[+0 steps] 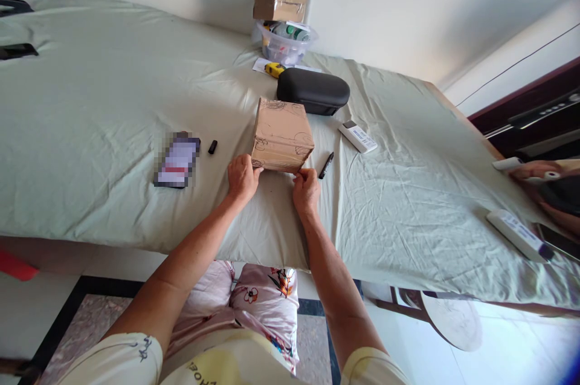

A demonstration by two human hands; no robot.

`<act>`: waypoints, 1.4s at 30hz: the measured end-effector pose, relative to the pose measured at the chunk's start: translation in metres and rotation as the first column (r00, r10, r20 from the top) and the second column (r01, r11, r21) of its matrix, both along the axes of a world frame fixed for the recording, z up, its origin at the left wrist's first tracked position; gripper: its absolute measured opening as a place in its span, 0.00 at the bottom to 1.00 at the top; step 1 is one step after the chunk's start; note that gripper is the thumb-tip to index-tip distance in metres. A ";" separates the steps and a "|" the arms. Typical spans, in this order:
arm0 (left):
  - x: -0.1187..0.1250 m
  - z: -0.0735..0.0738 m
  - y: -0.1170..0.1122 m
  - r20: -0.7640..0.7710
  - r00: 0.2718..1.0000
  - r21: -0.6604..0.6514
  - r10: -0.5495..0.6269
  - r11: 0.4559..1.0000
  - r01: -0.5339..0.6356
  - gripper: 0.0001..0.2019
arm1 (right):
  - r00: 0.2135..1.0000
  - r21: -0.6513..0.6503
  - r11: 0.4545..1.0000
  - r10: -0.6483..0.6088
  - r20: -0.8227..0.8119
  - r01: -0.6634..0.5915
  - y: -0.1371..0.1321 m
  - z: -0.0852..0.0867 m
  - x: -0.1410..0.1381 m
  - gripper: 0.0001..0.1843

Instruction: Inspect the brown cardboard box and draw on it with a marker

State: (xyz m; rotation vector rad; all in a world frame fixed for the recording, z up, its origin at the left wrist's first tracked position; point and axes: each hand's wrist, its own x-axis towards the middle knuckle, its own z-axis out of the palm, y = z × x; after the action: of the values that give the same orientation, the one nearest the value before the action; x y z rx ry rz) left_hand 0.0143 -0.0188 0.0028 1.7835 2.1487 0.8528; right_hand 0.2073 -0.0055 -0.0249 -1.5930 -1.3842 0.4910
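Observation:
A brown cardboard box [281, 128] with dark scribbled circles on its faces sits on the cloth-covered table in front of me. My left hand [242, 178] is closed at its near left lower corner, thumb against the edge. At the near right lower corner, my right hand [307, 190] pinches the cardboard between thumb and fingers. A black marker pen [326, 165] lies just right of my right hand. To the left of the box are a small black object [212, 147] and a phone [177, 160] with a blurred screen. The box's underside is hidden.
Behind the box lies a black case [312, 90], with a yellow tool [274, 69] beyond it. A plastic tub [287, 46] of bottles carries another carton [281, 1]. White packs [357, 136] lie rightward. Another person's hand [537, 170] shows at the right edge.

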 end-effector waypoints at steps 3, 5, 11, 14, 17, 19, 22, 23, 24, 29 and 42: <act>0.000 0.002 0.000 -0.020 1.000 -0.020 -0.008 1.000 0.008 0.06 | 1.000 0.005 1.000 -0.002 0.001 0.002 0.001 -0.001 0.001 0.05; -0.001 0.001 0.000 -0.041 0.999 -0.035 -0.017 0.999 0.016 0.05 | 1.000 0.017 1.000 -0.002 0.002 0.002 0.001 -0.002 0.002 0.05; -0.004 -0.002 0.001 -0.069 0.998 -0.043 -0.009 0.999 0.006 0.05 | 1.000 0.016 1.000 -0.020 -0.006 0.020 0.002 -0.002 0.001 0.05; -0.004 -0.002 0.001 -0.067 0.998 -0.038 -0.006 0.999 0.003 0.05 | 1.000 0.009 1.000 -0.022 -0.011 0.022 0.001 0.000 0.002 0.05; -0.005 -0.001 0.000 -0.046 0.999 -0.020 0.005 1.000 -0.006 0.05 | 1.000 -0.003 1.000 -0.027 -0.015 0.027 0.000 0.003 0.001 0.05; -0.005 -0.001 0.000 -0.027 1.000 -0.027 0.010 1.000 -0.011 0.05 | 0.999 -0.011 0.999 -0.033 -0.024 0.032 -0.001 0.006 0.000 0.05; -0.007 0.000 0.000 -0.007 1.000 -0.030 0.006 1.000 -0.007 0.04 | 0.999 -0.012 0.999 -0.031 -0.040 0.031 -0.003 0.012 -0.002 0.06; -0.007 0.000 0.000 -0.006 1.000 -0.026 0.004 1.000 -0.004 0.04 | 0.999 -0.014 0.999 -0.030 -0.043 0.029 -0.003 0.013 -0.003 0.08; -0.007 0.000 0.000 -0.006 1.000 -0.023 0.002 1.000 -0.002 0.04 | 0.999 -0.018 0.999 -0.030 -0.044 0.029 -0.003 0.014 -0.004 0.09; -0.008 0.002 0.000 -0.012 1.000 -0.036 -0.021 0.999 0.021 0.04 | 0.997 -0.038 0.999 -0.040 -0.059 0.038 -0.004 0.015 -0.006 0.12; -0.005 0.001 -0.002 -0.046 0.998 -0.016 -0.040 0.999 0.039 0.03 | 0.996 -0.012 0.999 -0.051 -0.070 0.050 -0.003 0.011 -0.005 0.11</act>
State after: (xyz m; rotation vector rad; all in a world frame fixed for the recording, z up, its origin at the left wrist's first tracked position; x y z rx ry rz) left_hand 0.0092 -0.0204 0.0041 1.8492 2.1343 0.7917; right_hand 0.2023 -0.0081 -0.0136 -1.6002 -1.2878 0.5189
